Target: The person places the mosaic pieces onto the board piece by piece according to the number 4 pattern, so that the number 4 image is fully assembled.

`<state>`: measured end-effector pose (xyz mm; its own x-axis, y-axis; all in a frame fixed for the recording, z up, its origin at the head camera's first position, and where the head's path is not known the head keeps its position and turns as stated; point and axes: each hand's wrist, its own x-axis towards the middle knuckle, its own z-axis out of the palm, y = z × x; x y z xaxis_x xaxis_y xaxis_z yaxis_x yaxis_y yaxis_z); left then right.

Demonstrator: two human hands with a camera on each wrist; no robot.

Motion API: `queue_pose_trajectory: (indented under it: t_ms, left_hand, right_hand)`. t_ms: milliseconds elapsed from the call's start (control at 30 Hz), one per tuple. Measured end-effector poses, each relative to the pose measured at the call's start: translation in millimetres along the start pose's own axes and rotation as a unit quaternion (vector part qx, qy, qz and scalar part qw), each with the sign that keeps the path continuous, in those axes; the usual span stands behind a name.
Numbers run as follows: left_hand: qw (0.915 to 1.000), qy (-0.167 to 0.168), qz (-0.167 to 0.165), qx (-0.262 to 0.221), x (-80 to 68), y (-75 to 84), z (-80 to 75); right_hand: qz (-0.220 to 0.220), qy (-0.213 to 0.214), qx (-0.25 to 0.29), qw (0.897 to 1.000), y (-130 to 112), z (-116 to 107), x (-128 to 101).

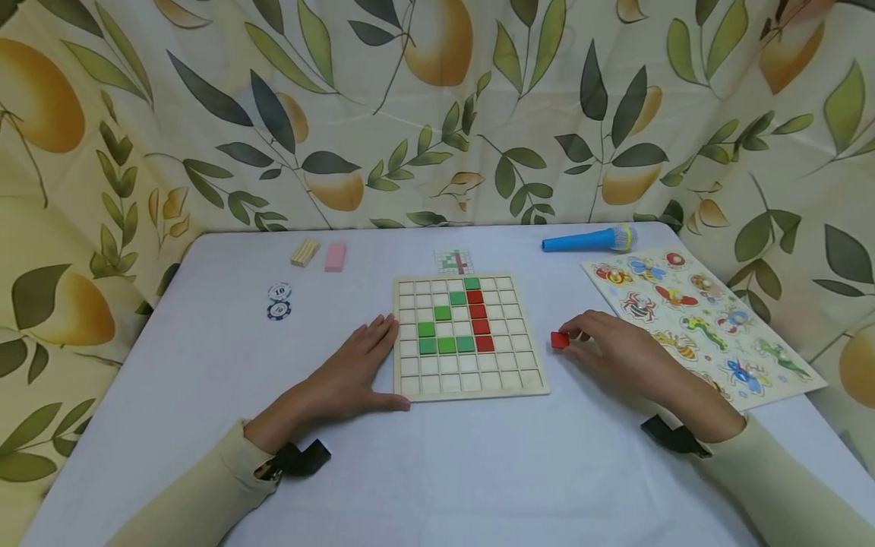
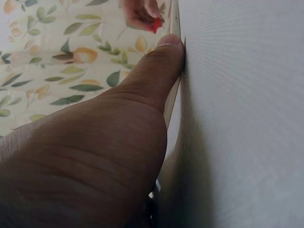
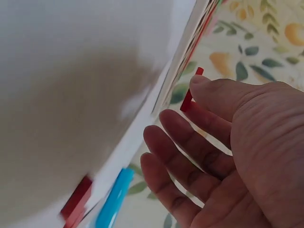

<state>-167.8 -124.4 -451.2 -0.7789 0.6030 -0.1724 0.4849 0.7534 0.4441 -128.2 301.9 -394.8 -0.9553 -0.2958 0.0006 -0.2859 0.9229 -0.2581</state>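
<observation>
I see the white table [image 1: 478, 471] first, backed by a leaf-and-fruit curtain [image 1: 437, 106]. To the right lies an insect puzzle board [image 1: 786, 380], well apart from the wooden grid board [image 1: 472, 387] at the centre, which carries green and red tiles in its upper cells. A blue toy microphone [image 1: 588, 241] lies at the far edge, two poker chips [image 1: 279, 301] and a pink block [image 1: 335, 257] sit off to the left, and a small pattern card [image 1: 454, 261] lies just above the grid.

My left hand [image 1: 355, 372] lies flat and open against the grid board's left edge, thumb along the frame, holding nothing, only steadying it. My right hand [image 1: 618, 353] rests on the table just right of the board, thumb and forefinger pinching a small red tile [image 1: 560, 339], the other fingers loose.

I judge the tile to be light, stiff and thin, probably smooth-faced and prone to slip or flip. Taking it by two opposite edges, as the wrist view shows, seems the surest hold, leaving its flat face free to drop into a cell.
</observation>
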Motion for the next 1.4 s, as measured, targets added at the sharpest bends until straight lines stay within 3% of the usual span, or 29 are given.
queue_pose_trajectory:
  t_ms: [367,733,933,1167,1400]
  left_hand:
    - [1.0,-0.001,0.002,-0.005,3.3,1.1,-0.6]
    - [1.0,-0.002,-0.002,-0.004,-1.5,-1.1,3.0]
    - [1.0,0.002,0.004,-0.003,-1.8,-2.9,5.3]
    - [1.0,0.005,0.007,0.002,-1.2,-4.4,4.3]
    - [1.0,0.008,0.003,-0.002,1.0,-0.5,1.7]
  right_hand:
    - [-0.082,-0.008,-0.041,0.996,-33.2,9.9,24.6]
    - [-0.149,-0.033,-0.044,0.987,-63.9,22.2,36.3]
    - [-0.147,-0.035,-0.063,0.986,-68.6,24.9,36.6]
    - [-0.15,-0.033,-0.032,0.988,-70.8,24.5,36.0]
    - [-0.163,-0.068,-0.05,0.983,-86.7,19.5,46.2]
